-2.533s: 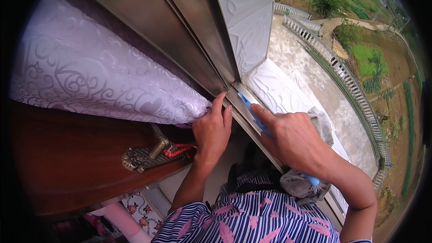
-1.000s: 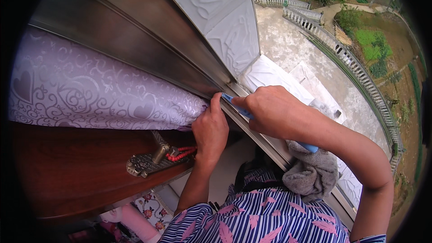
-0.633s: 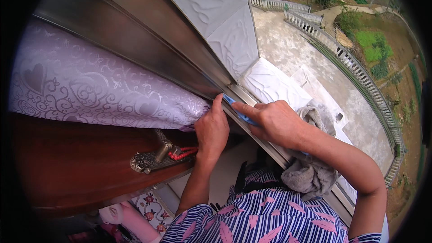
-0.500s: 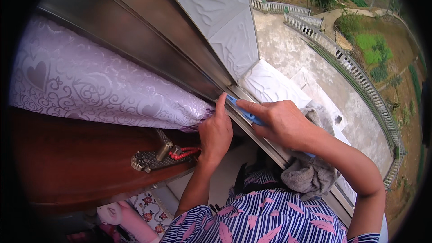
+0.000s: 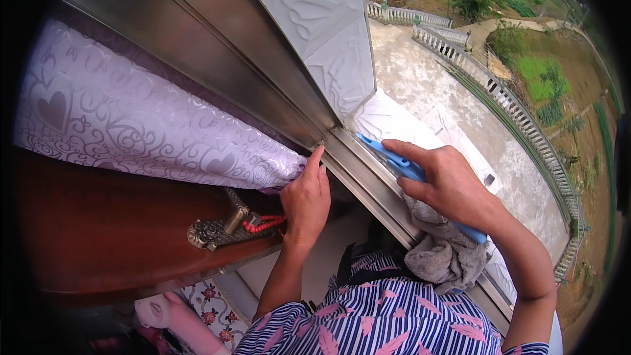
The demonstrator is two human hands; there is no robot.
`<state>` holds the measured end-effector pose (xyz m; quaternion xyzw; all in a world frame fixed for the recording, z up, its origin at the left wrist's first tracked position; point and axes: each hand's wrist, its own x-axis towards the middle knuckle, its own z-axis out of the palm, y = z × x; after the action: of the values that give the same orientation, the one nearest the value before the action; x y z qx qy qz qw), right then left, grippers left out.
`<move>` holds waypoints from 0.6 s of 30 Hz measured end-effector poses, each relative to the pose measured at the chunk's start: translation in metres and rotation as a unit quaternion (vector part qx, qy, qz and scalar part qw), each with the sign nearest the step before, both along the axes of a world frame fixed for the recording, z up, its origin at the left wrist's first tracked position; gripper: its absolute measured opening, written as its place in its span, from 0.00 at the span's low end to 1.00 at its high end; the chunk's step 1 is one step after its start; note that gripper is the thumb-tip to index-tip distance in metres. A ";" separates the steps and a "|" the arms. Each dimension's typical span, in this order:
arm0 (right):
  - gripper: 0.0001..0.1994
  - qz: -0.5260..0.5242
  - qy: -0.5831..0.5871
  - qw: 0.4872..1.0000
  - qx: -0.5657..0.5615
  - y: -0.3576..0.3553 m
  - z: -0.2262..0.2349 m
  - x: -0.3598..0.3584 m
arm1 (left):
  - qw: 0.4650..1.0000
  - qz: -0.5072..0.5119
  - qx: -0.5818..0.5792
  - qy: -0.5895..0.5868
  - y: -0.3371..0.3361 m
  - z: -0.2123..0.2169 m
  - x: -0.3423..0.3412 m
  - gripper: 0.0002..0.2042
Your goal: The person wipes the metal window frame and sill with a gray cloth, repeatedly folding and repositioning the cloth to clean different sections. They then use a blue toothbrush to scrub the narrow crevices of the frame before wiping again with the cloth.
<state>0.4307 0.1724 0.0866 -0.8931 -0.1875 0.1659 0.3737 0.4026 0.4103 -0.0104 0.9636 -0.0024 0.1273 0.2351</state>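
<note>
My right hand [image 5: 453, 181] grips a long blue plastic tool [image 5: 411, 169], tilted over the outer side of the metal window track [image 5: 374, 181]. Its slim front end lies near the foot of the frame; the kind of tool is not plain. My left hand [image 5: 307, 204] holds nothing visible. Its index finger is stretched out, with the tip on the inner edge of the metal frame [image 5: 289, 115], while the other fingers curl. Against that hand ends a gathered lilac curtain [image 5: 151, 125] with hearts. A crumpled grey cloth [image 5: 447, 256] drapes over the track below my right hand.
A dark red wooden surface [image 5: 118, 230] with an ornate metal handle [image 5: 230, 227] and red beads [image 5: 266, 223] is on the left. White embossed panels [image 5: 309, 20] flank the frame. Outside lie a concrete yard [image 5: 420, 66] and a balustrade [image 5: 493, 85]. A pink bundle [image 5: 187, 325] is lower left.
My right hand has moved right with the blue tool, away from my left fingertip and toward the track's outer side. My left hand has shifted slightly down and left.
</note>
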 end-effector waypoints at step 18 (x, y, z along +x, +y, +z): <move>0.23 0.101 -0.065 0.993 -0.017 0.020 -0.022 0.037 | 0.999 -0.008 0.038 0.021 -0.009 0.009 0.012 0.17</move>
<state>0.4673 0.1926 0.0650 -0.8848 -0.2975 0.1479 0.3268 0.4147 0.4015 -0.0012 0.9743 -0.0101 0.1050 0.1990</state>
